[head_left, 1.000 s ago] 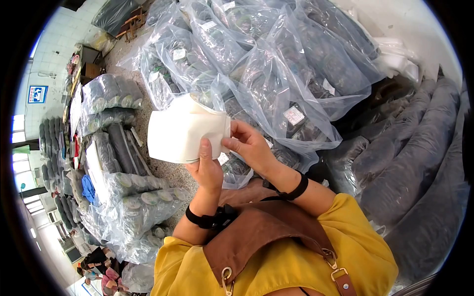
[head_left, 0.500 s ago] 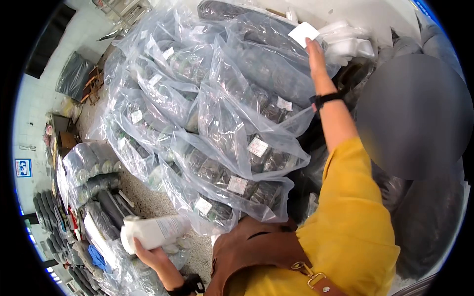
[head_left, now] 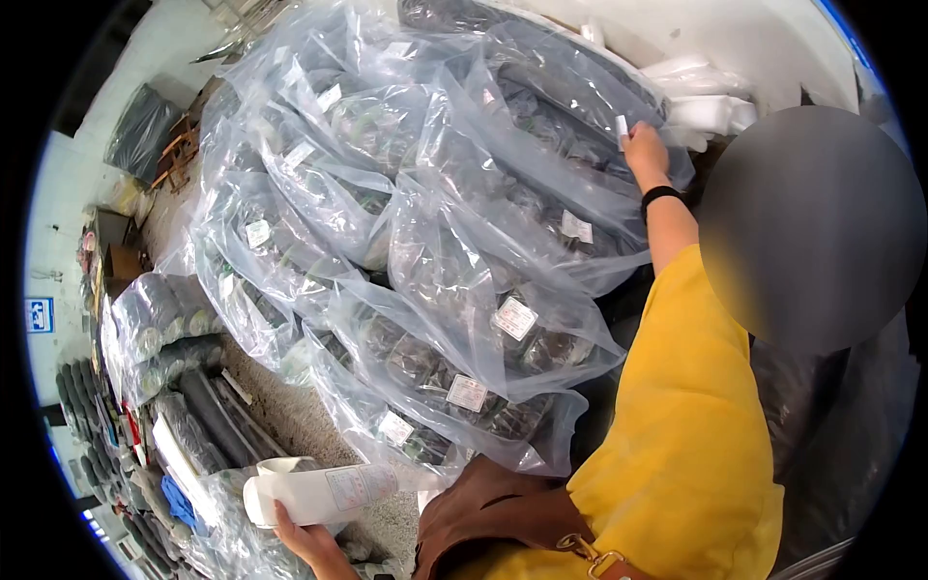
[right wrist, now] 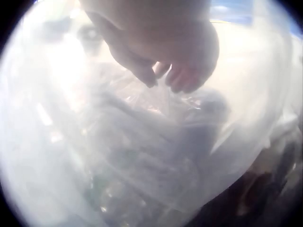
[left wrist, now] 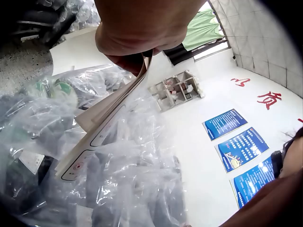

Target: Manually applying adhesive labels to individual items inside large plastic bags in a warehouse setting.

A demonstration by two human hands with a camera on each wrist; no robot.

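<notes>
At the lower left of the head view, my left hand (head_left: pixel 307 543) grips a curled stack of white label sheets (head_left: pixel 319 493) with red and black print. The left wrist view shows those sheets edge-on below the fingers. My right arm reaches across to the far side of the bagged heap, where my right hand (head_left: pixel 646 155), fingers curled, pinches a small white label (head_left: pixel 622 131). Hazy clear plastic (right wrist: pixel 142 142) spreads below and around this hand in the right wrist view. The large clear plastic bags (head_left: pixel 425 222) hold dark rolled goods, several with white labels on them.
More plastic-wrapped dark rolls (head_left: pixel 208 416) are stacked at the left, beside a strip of speckled floor (head_left: pixel 290 406). White foam-like packing (head_left: pixel 710 111) lies against the wall behind my right hand. A grey round blur hides part of the right side.
Both hands were together on the white sheets; they have parted. My left hand carries the stack down and left; my right has taken a label to the far bags, its fingers now lower there.
</notes>
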